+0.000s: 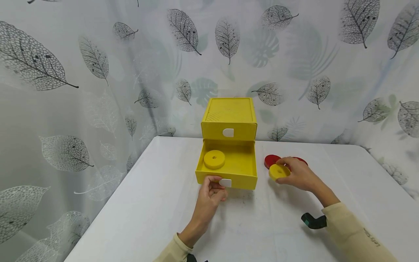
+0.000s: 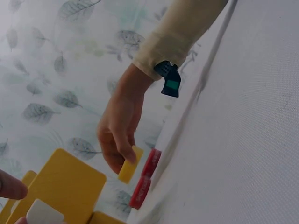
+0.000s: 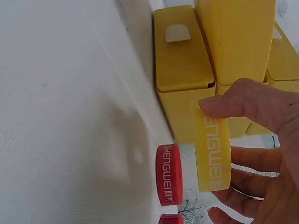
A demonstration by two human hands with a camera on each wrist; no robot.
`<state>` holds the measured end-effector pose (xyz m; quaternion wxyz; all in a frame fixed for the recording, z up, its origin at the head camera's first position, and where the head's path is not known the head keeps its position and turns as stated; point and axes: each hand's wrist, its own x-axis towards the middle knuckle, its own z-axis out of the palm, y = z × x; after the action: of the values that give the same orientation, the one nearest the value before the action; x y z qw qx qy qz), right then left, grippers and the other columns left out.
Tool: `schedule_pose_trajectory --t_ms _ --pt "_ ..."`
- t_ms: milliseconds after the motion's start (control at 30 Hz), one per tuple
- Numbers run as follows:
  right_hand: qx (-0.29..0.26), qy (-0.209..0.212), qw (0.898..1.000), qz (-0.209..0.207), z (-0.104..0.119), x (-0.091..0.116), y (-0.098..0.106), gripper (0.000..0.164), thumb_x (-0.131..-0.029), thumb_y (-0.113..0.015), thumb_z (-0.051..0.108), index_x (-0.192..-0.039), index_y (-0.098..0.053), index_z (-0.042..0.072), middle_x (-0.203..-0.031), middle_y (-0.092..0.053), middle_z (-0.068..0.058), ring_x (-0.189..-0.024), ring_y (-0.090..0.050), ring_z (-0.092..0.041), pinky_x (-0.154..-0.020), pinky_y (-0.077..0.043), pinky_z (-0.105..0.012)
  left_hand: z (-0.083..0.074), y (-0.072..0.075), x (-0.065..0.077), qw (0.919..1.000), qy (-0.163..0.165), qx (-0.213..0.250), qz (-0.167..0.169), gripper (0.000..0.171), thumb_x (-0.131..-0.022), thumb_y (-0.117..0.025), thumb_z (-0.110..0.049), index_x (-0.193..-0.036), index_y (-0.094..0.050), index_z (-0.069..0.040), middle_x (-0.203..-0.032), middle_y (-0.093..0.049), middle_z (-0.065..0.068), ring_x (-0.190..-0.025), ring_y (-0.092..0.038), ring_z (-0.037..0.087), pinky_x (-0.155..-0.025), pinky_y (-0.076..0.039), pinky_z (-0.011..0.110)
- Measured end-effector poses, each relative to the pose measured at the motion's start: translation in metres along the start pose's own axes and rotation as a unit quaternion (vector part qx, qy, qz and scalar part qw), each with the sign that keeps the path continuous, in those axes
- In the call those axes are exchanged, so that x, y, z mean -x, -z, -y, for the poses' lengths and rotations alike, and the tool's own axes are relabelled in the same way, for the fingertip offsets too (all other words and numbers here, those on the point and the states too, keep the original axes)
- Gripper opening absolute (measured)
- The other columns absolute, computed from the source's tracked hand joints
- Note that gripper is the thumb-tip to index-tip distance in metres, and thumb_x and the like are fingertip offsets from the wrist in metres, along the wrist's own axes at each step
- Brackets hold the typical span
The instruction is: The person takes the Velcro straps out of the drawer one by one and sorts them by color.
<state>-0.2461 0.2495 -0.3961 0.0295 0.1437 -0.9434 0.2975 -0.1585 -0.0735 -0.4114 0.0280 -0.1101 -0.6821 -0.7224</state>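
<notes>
My left hand [image 1: 209, 196] is at the front of the pulled-out yellow drawer [image 1: 242, 182], with curled fingers at its white handle [image 1: 226, 182]. In the left wrist view, two fingertips flank that handle [image 2: 44, 212]. Inside the drawer, on its left side, lies a yellow tape roll [image 1: 214, 160]. To the right of the drawer, my right hand [image 1: 299, 174] pinches another yellow tape roll [image 1: 278, 171] between thumb and fingers. White SHENGWEI lettering runs along that roll's edge [image 3: 212, 149] in the right wrist view. Two red tape rolls [image 1: 271, 160] lie close by; the right hand partly hides one.
Above the pulled-out drawer, the yellow cabinet's top drawer [image 1: 212, 131] is closed. A lower drawer front [image 3: 182, 65] shows in the right wrist view. The white table [image 1: 157, 196] meets a leaf-patterned curtain [image 1: 229, 72]. A dark band hangs at the right cuff [image 1: 314, 221].
</notes>
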Motion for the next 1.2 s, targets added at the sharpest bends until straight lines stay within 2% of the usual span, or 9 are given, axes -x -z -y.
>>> schedule_pose_trajectory --t_ms 167,400,900,1200 --pt "-0.001 0.000 1.000 0.002 -0.005 0.000 -0.003 0.065 -0.077 -0.092 0.020 -0.129 -0.062 -0.005 -0.121 -0.064 -0.022 -0.107 -0.057 -0.039 -0.091 -0.054 -0.057 0.000 0.000 -0.001 1.0000 0.000 0.000 0.001 0.040 -0.092 -0.065 -0.003 -0.129 -0.050 0.001 -0.110 -0.055 0.019 -0.089 -0.060 0.022 -0.080 -0.053 0.027" --pt "0.000 0.015 1.000 -0.001 -0.010 -0.001 -0.008 0.060 -0.078 -0.091 0.017 -0.127 -0.063 -0.006 -0.118 -0.065 -0.019 -0.107 -0.057 -0.039 -0.092 -0.052 -0.058 0.001 0.001 -0.001 1.0000 0.000 0.001 0.001 0.040 -0.092 -0.065 -0.003 -0.128 -0.050 0.001 -0.111 -0.055 0.022 -0.089 -0.060 0.022 -0.080 -0.053 0.027" --pt "0.006 0.002 1.000 0.010 -0.015 -0.001 -0.017 0.060 -0.078 -0.090 0.018 -0.126 -0.064 -0.007 -0.113 -0.065 -0.017 -0.105 -0.057 -0.038 -0.092 -0.052 -0.057 0.000 0.001 0.000 1.0000 0.004 0.003 0.001 0.041 -0.091 -0.065 -0.004 -0.129 -0.050 0.001 -0.108 -0.055 0.014 -0.089 -0.059 0.023 -0.080 -0.053 0.027" --pt "0.008 0.004 1.000 0.017 -0.018 -0.003 -0.022 0.060 -0.077 -0.090 0.018 -0.125 -0.063 -0.007 -0.112 -0.065 -0.016 -0.105 -0.057 -0.037 -0.091 -0.052 -0.057 -0.001 0.001 0.001 1.0000 0.005 0.006 0.003 0.041 -0.092 -0.065 -0.003 -0.129 -0.049 0.001 -0.110 -0.055 0.018 -0.091 -0.059 0.023 -0.081 -0.053 0.028"
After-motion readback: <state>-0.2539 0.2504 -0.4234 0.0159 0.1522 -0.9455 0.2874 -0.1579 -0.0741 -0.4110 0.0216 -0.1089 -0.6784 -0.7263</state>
